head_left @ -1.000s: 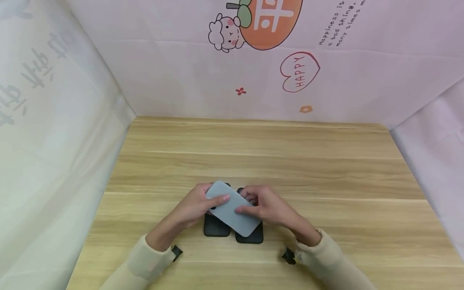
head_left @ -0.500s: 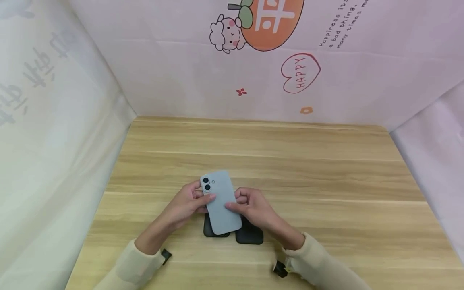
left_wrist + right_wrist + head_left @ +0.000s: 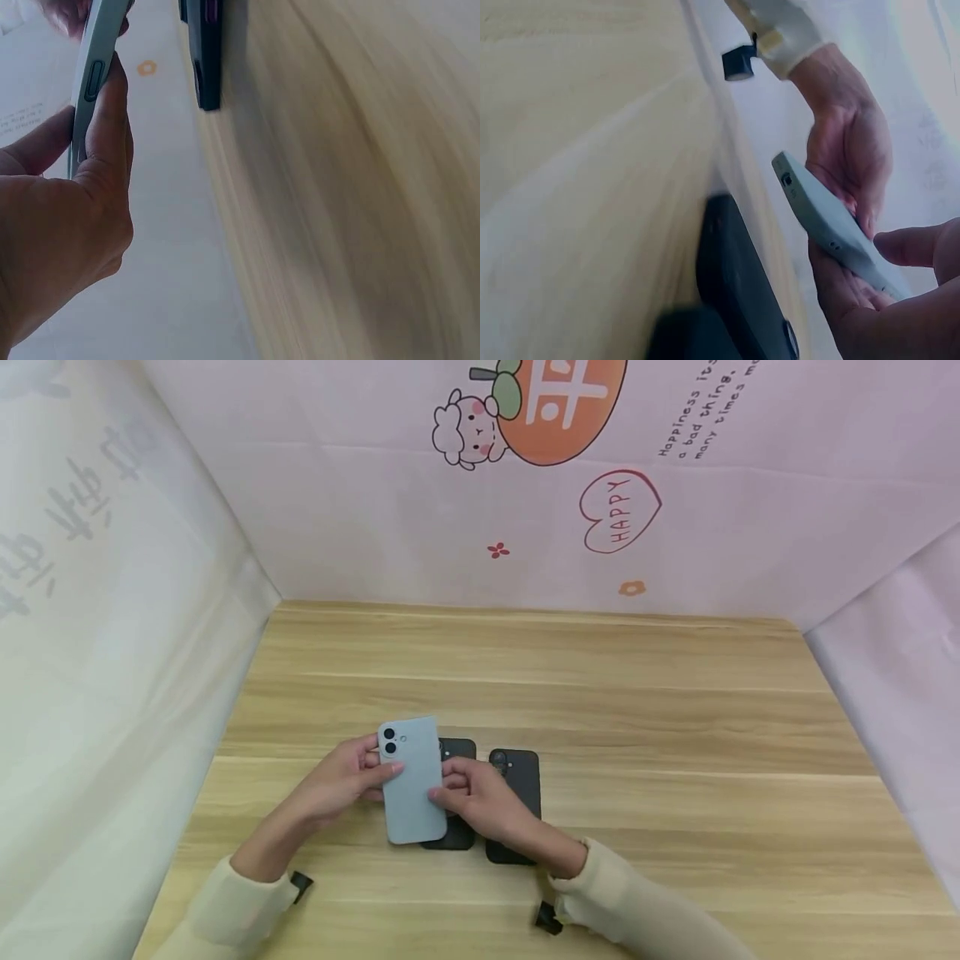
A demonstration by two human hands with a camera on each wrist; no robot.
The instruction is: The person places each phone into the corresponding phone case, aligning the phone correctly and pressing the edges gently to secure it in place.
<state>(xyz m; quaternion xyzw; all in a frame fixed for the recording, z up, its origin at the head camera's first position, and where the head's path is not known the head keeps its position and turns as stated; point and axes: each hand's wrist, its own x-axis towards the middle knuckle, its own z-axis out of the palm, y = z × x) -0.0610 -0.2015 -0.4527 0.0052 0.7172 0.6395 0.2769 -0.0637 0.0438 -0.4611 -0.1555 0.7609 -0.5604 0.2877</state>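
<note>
Both hands hold a pale blue phone [image 3: 412, 789], its back with two dark camera lenses turned up toward the head camera. My left hand [image 3: 326, 789] pinches the left long edge, thumb across the back near the lenses. On the opposite edge my right hand [image 3: 487, 797] pinches lower down, thumb on the back. The left wrist view shows a slot-like button on the phone's side [image 3: 94, 79], raised off the table. Under it, a black phone [image 3: 457, 835] lies partly covered in the head view. Another black phone [image 3: 525, 777] lies to its right, overlapped by the right hand and forearm.
A wood-grain table [image 3: 637, 693] bears everything, bounded by a white printed cloth [image 3: 360, 527] at the back and cloth on both sides. A small black camera [image 3: 549, 918] hangs from the right cuff, another black one [image 3: 302, 885] from the left.
The pale blue phone has turned from a diagonal slant to nearly upright, and both hands have moved left with it. More of the right-hand black phone now shows.
</note>
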